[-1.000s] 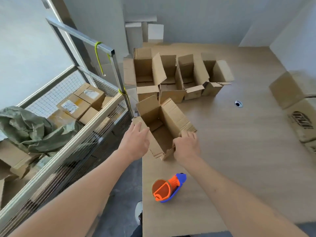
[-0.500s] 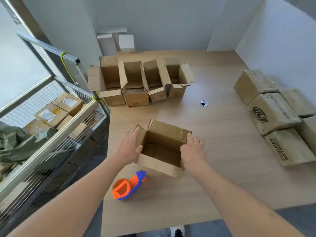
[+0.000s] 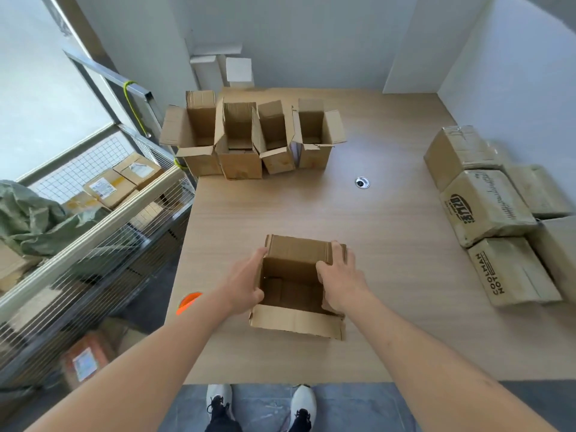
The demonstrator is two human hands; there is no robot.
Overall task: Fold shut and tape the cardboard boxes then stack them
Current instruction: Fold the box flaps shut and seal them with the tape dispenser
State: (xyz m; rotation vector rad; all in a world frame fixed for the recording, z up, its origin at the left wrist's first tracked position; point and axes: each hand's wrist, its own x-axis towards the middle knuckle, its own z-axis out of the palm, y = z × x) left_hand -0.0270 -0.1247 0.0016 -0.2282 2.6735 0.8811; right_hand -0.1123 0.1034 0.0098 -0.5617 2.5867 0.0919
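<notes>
An open cardboard box (image 3: 296, 321) sits on the wooden table (image 3: 389, 232) near its front edge, top open, near flap hanging toward me. My left hand (image 3: 246, 285) holds the box's left side, thumb at the rim. My right hand (image 3: 339, 275) grips the right side flap, fingers over its top edge. An orange and blue tape dispenser (image 3: 188, 302) lies by the table's left edge, mostly hidden behind my left forearm. Several open boxes (image 3: 243, 157) stand in a row at the back left.
Closed, taped boxes (image 3: 486, 207) lie stacked at the table's right side. A round cable hole (image 3: 362, 182) is in the tabletop. A wire cage cart (image 3: 93, 232) with parcels and a green sack stands left of the table. My shoes (image 3: 258, 403) show below the front edge.
The box came from the row at the back left to the table's front, turning square to me. My view swung right, and the tape dispenser slipped behind my left forearm.
</notes>
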